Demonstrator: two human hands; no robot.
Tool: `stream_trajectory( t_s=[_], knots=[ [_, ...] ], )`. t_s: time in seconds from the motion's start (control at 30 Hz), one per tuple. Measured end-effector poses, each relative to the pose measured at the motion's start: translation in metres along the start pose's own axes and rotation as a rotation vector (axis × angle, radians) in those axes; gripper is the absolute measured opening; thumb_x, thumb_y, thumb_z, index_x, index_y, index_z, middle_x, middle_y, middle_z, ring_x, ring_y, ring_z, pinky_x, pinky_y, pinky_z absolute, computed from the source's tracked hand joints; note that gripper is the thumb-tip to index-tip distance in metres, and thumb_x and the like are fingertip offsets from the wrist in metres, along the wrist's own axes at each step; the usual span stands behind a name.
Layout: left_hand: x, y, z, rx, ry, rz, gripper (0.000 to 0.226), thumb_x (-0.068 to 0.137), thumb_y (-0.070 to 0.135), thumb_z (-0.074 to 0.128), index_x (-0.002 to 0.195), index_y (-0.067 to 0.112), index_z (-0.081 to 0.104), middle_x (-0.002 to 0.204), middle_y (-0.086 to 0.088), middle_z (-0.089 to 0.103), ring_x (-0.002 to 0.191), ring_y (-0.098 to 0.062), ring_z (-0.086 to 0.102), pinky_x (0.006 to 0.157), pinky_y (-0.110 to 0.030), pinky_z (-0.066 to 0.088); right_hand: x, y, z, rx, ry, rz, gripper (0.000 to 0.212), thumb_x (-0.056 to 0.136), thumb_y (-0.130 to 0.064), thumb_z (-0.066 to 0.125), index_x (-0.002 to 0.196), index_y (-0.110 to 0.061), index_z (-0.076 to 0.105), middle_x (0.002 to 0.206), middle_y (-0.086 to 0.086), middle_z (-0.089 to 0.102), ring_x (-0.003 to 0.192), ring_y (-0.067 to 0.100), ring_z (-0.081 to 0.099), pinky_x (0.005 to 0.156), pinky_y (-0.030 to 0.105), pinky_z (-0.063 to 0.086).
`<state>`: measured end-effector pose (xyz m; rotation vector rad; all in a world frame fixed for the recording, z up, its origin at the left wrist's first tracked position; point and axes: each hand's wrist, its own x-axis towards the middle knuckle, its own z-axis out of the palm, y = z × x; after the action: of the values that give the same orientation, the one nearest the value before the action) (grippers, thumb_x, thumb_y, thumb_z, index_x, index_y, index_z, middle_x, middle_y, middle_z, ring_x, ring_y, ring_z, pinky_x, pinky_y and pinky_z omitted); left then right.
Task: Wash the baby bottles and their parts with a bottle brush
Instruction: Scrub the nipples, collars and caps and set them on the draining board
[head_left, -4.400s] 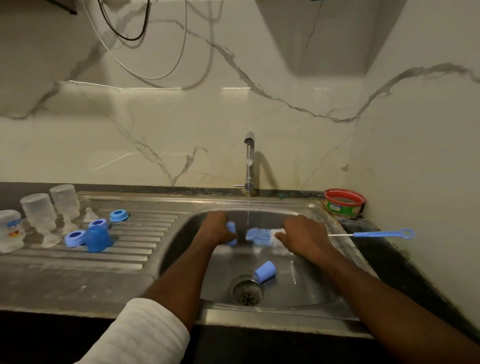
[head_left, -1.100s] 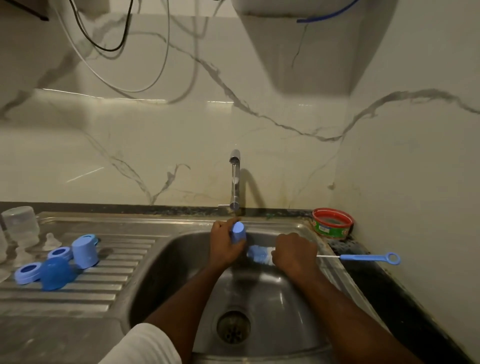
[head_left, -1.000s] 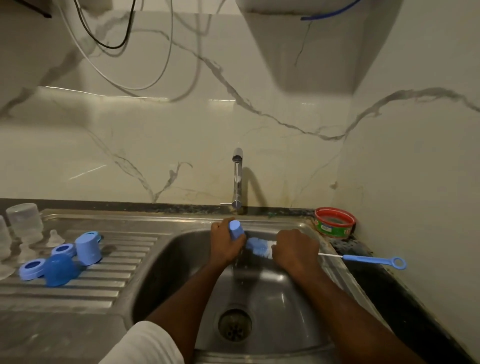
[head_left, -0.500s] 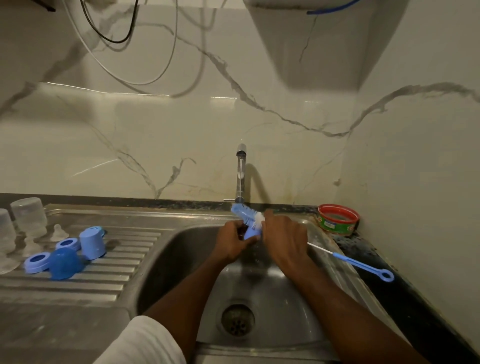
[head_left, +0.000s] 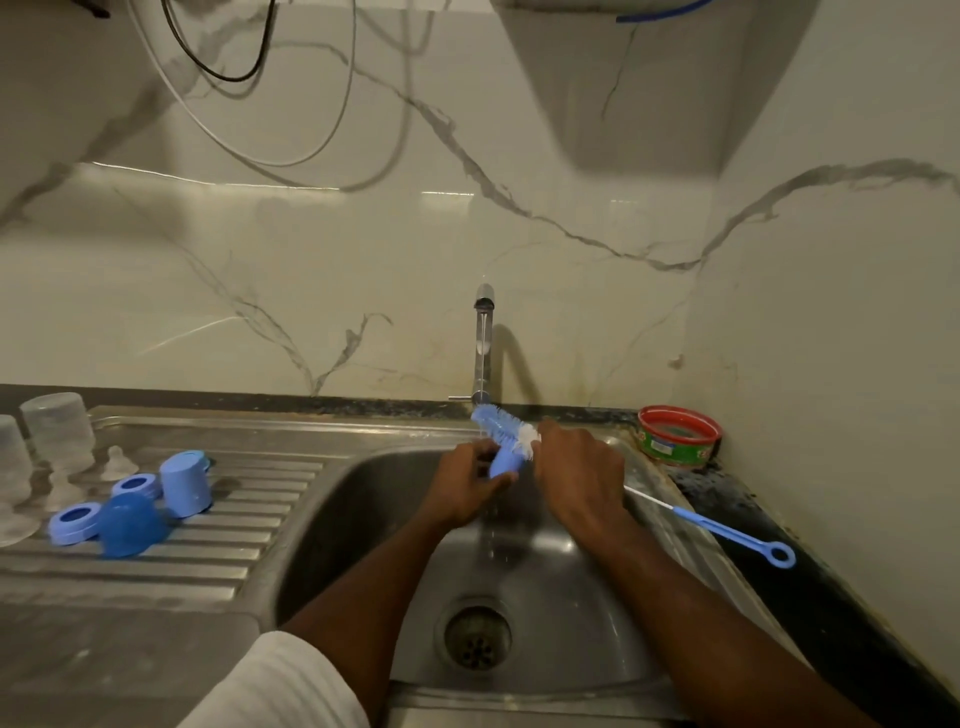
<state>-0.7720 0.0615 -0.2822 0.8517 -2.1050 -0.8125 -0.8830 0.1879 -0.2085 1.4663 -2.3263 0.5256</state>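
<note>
Over the sink's back rim, with our left hand (head_left: 470, 486) pinching the small blue cap (head_left: 503, 461) and our right hand (head_left: 579, 475) gripping the bottle brush (head_left: 501, 423), we should twist bristles inside under the tap's stream.

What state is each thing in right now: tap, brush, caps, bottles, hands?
Steel tap: running.
Blue-and-white bottle brush: in right hand's grip, bristles raised by the tap.
Small blue cap: held in left hand.
Left hand: pinching the cap.
Right hand: gripping the brush.
Tall blue cap: standing on drainboard.
Clear baby bottles: inverted on drainboard.
Red-rimmed tub: open, on counter.
</note>
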Motion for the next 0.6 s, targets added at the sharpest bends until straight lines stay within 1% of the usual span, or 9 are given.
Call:
stream_trajectory(
  t_s=[0.03, 0.07, 0.1, 0.17, 0.23, 0.33, 0.5, 0.53, 0.6],
  knots=[
    [0.000, 0.002, 0.002, 0.015, 0.006, 0.014, 0.045, 0.090, 0.031, 0.075, 0.131, 0.021, 0.061, 0.124, 0.005, 0.066, 0.095, 0.010, 0.059, 0.076, -0.004, 0.047, 0.000, -0.001, 0.000, 0.008, -0.001, 0.008, 0.031, 0.094, -0.033, 0.065, 0.122, -0.023, 0.055, 0.109, 0.003, 0.068, 0.092, 0.022, 0.065, 0.067, 0.031, 0.037],
    [0.001, 0.004, 0.002, 0.005, 0.038, 0.014, 0.044, 0.090, 0.030, 0.075, 0.130, 0.020, 0.061, 0.124, 0.004, 0.067, 0.097, 0.007, 0.060, 0.078, -0.007, 0.048, 0.000, -0.002, 0.000, 0.014, 0.004, 0.017, 0.030, 0.095, -0.033, 0.065, 0.122, -0.023, 0.055, 0.110, 0.003, 0.068, 0.092, 0.022, 0.066, 0.067, 0.031, 0.037],
    [0.003, 0.004, 0.002, -0.019, 0.093, -0.003, 0.044, 0.090, 0.028, 0.075, 0.131, 0.017, 0.062, 0.124, 0.000, 0.068, 0.101, 0.000, 0.063, 0.084, -0.013, 0.051, 0.000, -0.001, 0.000, 0.019, 0.013, 0.023, 0.029, 0.095, -0.032, 0.064, 0.121, -0.024, 0.056, 0.109, 0.003, 0.069, 0.093, 0.022, 0.066, 0.067, 0.031, 0.037],
    [0.006, 0.003, -0.001, -0.056, 0.218, -0.080, 0.045, 0.091, 0.025, 0.074, 0.131, 0.008, 0.063, 0.123, -0.008, 0.069, 0.108, -0.018, 0.066, 0.095, -0.034, 0.055, -0.002, 0.002, 0.000, 0.017, 0.026, 0.020, 0.025, 0.096, -0.032, 0.061, 0.119, -0.025, 0.057, 0.108, 0.003, 0.070, 0.094, 0.024, 0.068, 0.066, 0.030, 0.036],
    [0.007, -0.003, -0.005, -0.073, 0.298, -0.158, 0.043, 0.091, 0.024, 0.075, 0.128, 0.004, 0.064, 0.120, -0.013, 0.070, 0.109, -0.025, 0.066, 0.097, -0.042, 0.054, -0.004, 0.006, 0.000, 0.012, 0.009, 0.000, 0.023, 0.096, -0.033, 0.060, 0.117, -0.025, 0.058, 0.109, 0.003, 0.070, 0.095, 0.025, 0.068, 0.067, 0.030, 0.037],
    [0.005, -0.010, -0.010, -0.067, 0.293, -0.185, 0.044, 0.091, 0.022, 0.075, 0.130, 0.005, 0.063, 0.123, -0.012, 0.069, 0.110, -0.022, 0.065, 0.098, -0.036, 0.054, -0.004, 0.006, 0.003, 0.040, -0.018, -0.012, 0.026, 0.094, -0.034, 0.062, 0.118, -0.025, 0.058, 0.109, 0.003, 0.069, 0.096, 0.025, 0.067, 0.068, 0.030, 0.038],
    [-0.001, 0.006, -0.005, -0.013, 0.036, 0.022, 0.048, 0.090, 0.029, 0.076, 0.133, 0.016, 0.061, 0.126, 0.000, 0.067, 0.111, -0.010, 0.063, 0.095, -0.025, 0.053, 0.000, 0.004, 0.002, 0.068, -0.004, 0.012, 0.025, 0.096, -0.031, 0.061, 0.121, -0.024, 0.057, 0.110, 0.004, 0.069, 0.095, 0.024, 0.067, 0.068, 0.030, 0.038],
    [-0.001, 0.008, -0.003, -0.008, 0.021, 0.043, 0.047, 0.089, 0.031, 0.076, 0.132, 0.018, 0.062, 0.124, 0.003, 0.067, 0.107, -0.006, 0.063, 0.091, -0.019, 0.052, 0.000, 0.004, 0.001, 0.070, 0.002, 0.019, 0.026, 0.097, -0.030, 0.061, 0.122, -0.024, 0.056, 0.111, 0.004, 0.068, 0.095, 0.024, 0.066, 0.068, 0.031, 0.037],
    [-0.001, 0.011, -0.001, -0.034, 0.087, 0.044, 0.043, 0.090, 0.032, 0.075, 0.129, 0.020, 0.064, 0.116, 0.008, 0.068, 0.100, 0.000, 0.063, 0.082, -0.011, 0.049, 0.001, 0.003, 0.000, 0.075, 0.018, 0.029, 0.026, 0.099, -0.032, 0.059, 0.122, -0.024, 0.053, 0.112, 0.004, 0.068, 0.095, 0.023, 0.066, 0.067, 0.031, 0.038]
  ],
)
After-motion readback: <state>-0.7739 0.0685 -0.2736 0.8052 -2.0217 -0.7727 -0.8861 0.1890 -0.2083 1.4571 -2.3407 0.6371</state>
